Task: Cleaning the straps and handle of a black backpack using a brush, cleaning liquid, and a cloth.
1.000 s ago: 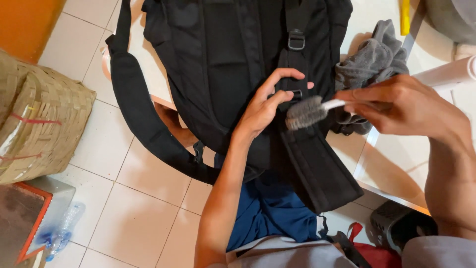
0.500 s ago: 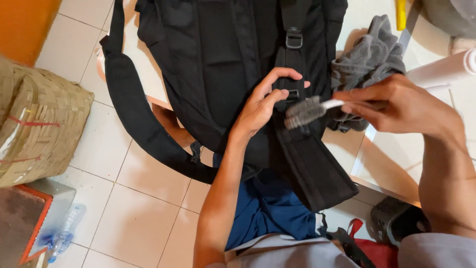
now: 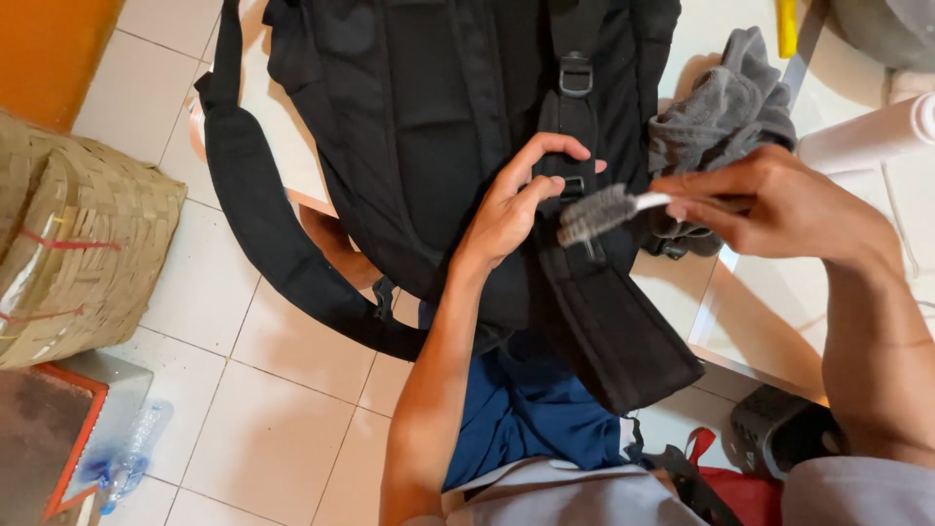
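Brushing step in hand: the left hand (image 3: 516,209) pinched the strap buckle (image 3: 573,185) on the black backpack (image 3: 438,146), which lay across the table (image 3: 779,312) edge and the person's lap, while the right hand (image 3: 779,209) was closed on a small bristle brush (image 3: 599,214) with its head touching the strap (grey cloth (image 3: 726,107) just beside). Judged next: short strokes along the strap, left hand holding it taut.

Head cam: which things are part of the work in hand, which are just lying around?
In use: black backpack, its shoulder strap, small brush, left hand, right hand.

Lying about: grey cloth, woven basket, plastic bottle, white roll.
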